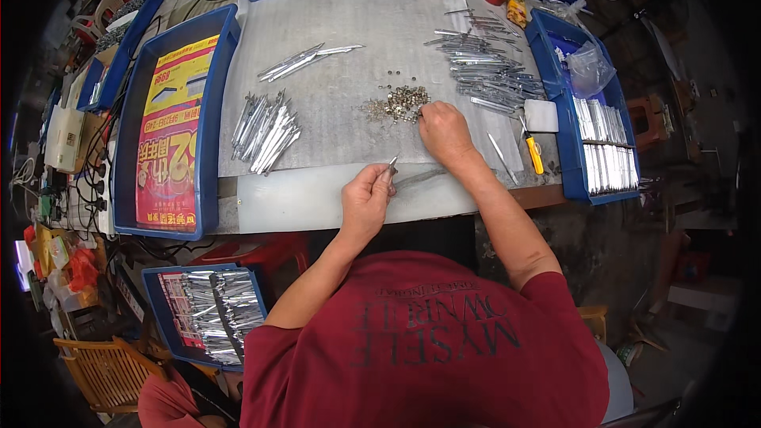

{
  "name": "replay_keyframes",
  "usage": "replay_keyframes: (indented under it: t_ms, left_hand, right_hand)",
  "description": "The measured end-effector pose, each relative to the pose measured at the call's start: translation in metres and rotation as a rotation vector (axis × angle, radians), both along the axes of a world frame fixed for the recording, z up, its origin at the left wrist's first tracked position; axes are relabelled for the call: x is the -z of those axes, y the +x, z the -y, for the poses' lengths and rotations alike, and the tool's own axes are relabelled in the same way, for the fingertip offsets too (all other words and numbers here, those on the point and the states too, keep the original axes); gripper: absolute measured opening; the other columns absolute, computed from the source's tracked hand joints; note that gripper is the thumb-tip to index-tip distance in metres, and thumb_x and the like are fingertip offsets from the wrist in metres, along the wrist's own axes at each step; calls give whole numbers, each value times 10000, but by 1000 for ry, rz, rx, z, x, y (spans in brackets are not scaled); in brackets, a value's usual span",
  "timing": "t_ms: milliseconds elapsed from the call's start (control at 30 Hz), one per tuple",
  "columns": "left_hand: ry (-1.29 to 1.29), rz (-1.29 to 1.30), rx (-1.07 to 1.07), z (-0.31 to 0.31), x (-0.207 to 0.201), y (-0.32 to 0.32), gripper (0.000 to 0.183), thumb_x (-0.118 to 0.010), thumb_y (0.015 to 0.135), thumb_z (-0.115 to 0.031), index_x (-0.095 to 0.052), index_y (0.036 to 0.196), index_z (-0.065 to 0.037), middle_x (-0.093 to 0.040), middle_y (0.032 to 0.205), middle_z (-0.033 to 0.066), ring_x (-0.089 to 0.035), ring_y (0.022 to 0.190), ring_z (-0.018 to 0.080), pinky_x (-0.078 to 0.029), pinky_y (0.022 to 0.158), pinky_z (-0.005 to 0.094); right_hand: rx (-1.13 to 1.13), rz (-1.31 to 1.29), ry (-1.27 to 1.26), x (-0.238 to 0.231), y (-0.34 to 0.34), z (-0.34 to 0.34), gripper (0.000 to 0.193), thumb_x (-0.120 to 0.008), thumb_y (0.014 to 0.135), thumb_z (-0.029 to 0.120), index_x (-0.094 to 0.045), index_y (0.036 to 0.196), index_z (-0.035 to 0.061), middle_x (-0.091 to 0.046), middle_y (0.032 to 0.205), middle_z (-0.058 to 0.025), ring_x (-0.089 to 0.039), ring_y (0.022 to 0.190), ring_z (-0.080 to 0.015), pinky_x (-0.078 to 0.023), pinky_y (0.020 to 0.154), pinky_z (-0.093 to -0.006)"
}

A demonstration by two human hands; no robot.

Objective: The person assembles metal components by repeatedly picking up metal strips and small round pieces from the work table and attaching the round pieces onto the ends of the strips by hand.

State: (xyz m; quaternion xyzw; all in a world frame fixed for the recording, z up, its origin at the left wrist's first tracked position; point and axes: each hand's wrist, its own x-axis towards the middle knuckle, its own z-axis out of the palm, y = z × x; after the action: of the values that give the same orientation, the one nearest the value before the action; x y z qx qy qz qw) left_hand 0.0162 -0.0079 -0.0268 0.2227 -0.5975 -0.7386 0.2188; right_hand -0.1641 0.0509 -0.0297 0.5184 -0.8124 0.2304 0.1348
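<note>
A person in a red shirt sits at a worktable, seen from above. The left hand (366, 196) is closed in a pinch around a small metal piece (391, 165), held upright just above a pale strip (293, 200) along the table's near edge. A long flat metal blade (420, 177) lies on that strip just beside the hand. The right hand (445, 133) reaches forward, fingers curled down, its fingertips touching the edge of a heap of tiny metal rivets (399, 103) in the middle of the grey table (349, 40); whether it has picked one up cannot be told.

To the left of the rivets lies a loose bundle of shiny metal strips (265, 131), with a few longer strips (305, 61) further back. To the right of the heap is a wide scatter of similar metal parts (487, 71). Near the right forearm rest a yellow-handled tool (533, 150) and a small white block (541, 115).

Blue trays ring the table: one on the left (208, 123) lined with a red and yellow printed sheet, one on the right (567, 135) holding neat rows of metal pieces, and another below the table at lower left (158, 309), also filled with metal parts.
</note>
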Motion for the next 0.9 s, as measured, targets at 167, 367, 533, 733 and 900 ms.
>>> replay_keyframes:
  t_ms: [167,367,533,733,900]
  left_hand:
    - [9,-2,-9,0,0,-1,146,-446,870,-120,-517,887,7,-479,637,-9,-365,496,23,-288,436,153]
    - [32,-41,-9,0,-1,0,146,-450,868,-121,-519,885,7,-486,638,-6,-367,495,23,-288,431,155]
    - [23,-19,-14,0,1,0,146,-451,867,-119,-516,896,9,-482,637,0,-352,480,23,-276,417,163]
    - [22,-11,-21,1,1,1,145,-452,866,-116,-515,902,9,-480,646,4,-346,473,22,-273,414,161]
    - [66,-28,-9,1,-2,1,146,-452,866,-115,-514,902,12,-481,648,5,-347,474,22,-275,414,162]
  right_hand:
    - [20,47,17,-3,-1,0,27,-523,626,20,-500,620,7,-526,645,-151,-532,637,-310,-450,596,-390]
    - [66,80,59,-6,2,2,33,-515,641,35,-510,635,3,-534,664,-164,-540,655,-322,-450,617,-400]
    - [25,132,120,-14,-7,1,56,-507,647,41,-520,640,-13,-544,688,-185,-543,683,-339,-444,642,-411]
    - [-64,349,130,-29,-15,-8,119,-533,705,92,-563,734,-20,-559,743,-194,-542,724,-351,-426,681,-413]
    - [-79,332,122,-27,-13,-8,110,-535,723,90,-566,738,-15,-555,731,-185,-541,719,-342,-428,661,-402]
